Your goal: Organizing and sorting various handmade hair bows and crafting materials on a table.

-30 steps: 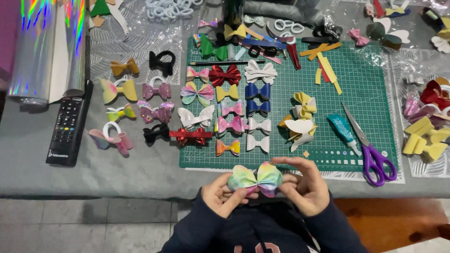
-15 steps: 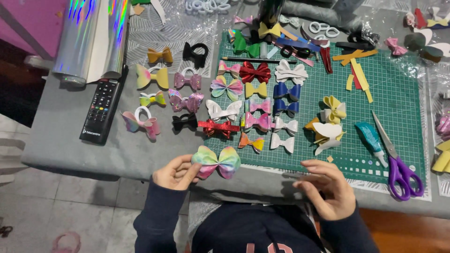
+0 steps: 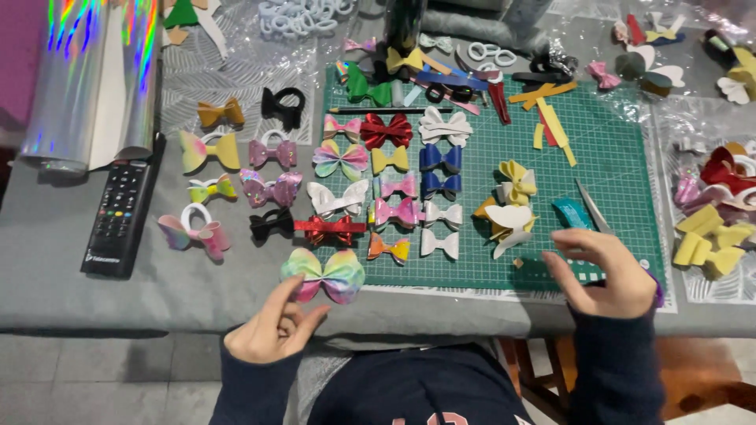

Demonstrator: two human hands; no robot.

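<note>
Grey table with one green cutting mat (image 3: 614, 157), and I see one pastel rainbow bow (image 3: 324, 275) just off its corner; left hand (image 3: 272, 327) fingers pinched beneath it, right hand (image 3: 602, 271) loosely spread, empty

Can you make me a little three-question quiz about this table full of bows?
1. True or false: the left hand grips the pastel rainbow bow.
2. What does the right hand hover over? A) black remote B) green cutting mat C) shiny foil roll
3. What colour is the bow lying just above the pastel rainbow bow?

Key:
1. False; the bow lies on the grey table, just beyond the fingertips.
2. B
3. Red: the red metallic bow.
</note>
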